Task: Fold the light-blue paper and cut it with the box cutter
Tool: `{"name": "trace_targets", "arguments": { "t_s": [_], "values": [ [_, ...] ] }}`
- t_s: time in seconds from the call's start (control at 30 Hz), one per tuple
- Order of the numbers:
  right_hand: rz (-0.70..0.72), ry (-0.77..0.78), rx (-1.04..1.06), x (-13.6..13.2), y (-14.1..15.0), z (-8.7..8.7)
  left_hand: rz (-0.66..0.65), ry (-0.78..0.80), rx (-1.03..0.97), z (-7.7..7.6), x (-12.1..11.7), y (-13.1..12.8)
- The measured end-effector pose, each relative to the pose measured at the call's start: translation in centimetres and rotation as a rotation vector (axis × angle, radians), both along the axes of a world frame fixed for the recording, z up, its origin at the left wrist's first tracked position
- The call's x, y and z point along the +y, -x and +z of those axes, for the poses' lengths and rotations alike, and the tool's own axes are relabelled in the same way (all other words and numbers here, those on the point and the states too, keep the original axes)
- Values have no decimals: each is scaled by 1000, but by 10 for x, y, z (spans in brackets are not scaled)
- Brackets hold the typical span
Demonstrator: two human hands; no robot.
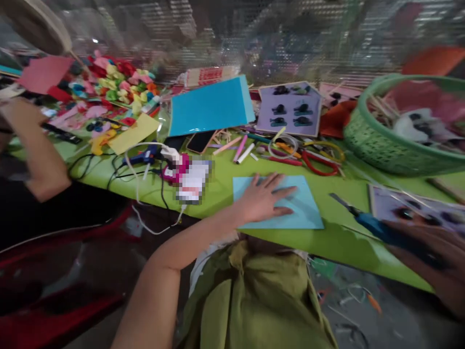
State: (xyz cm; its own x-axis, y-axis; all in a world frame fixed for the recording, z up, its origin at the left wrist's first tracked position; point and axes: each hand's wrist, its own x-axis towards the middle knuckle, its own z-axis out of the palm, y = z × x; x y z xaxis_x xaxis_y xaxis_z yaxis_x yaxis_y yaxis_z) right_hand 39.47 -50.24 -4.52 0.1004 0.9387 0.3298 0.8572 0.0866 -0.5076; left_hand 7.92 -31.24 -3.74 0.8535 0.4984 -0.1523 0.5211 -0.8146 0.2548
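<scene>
My left hand [263, 198] lies flat with fingers spread on a light blue sheet of paper [305, 208] on the green table [218, 189]. My right hand [432, 257] is at the lower right, blurred, wrapped around the handle of a blue glue gun [370, 224] whose nozzle points left above the table edge. Beside the right hand lies a card with dark bows [417, 208].
A green basket [385, 145] stands at the right. Red scissors [319, 165], pens, a phone [199, 141], a blue sheet [210, 106], a purple bow card [290, 109], paper flowers [116, 82] and another glue gun [145, 156] with cables lie about. Another person's arm [36, 155] is at the left.
</scene>
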Motion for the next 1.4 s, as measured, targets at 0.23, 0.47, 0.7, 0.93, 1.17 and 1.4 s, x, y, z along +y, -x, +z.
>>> {"name": "trace_targets", "arguments": {
  "t_s": [0.23, 0.47, 0.7, 0.93, 1.17, 1.4],
  "values": [
    [-67, 40, -119, -11, 32, 23, -11, -50, 34, 1, 19, 1],
    [-112, 158, -79, -24, 39, 28, -20, -72, 33, 10, 9, -8],
    [-118, 170, -77, -28, 42, 25, -29, -87, 30, 1, 6, -14],
    [-99, 159, -67, -31, 40, 21, -36, -122, 45, -3, 6, -13],
    [-83, 200, -58, -31, 38, 21, -36, -123, 56, -2, 6, -15],
    [-58, 175, -30, -32, 39, 20, -33, -129, 65, -2, 5, -15]
  ]
}}
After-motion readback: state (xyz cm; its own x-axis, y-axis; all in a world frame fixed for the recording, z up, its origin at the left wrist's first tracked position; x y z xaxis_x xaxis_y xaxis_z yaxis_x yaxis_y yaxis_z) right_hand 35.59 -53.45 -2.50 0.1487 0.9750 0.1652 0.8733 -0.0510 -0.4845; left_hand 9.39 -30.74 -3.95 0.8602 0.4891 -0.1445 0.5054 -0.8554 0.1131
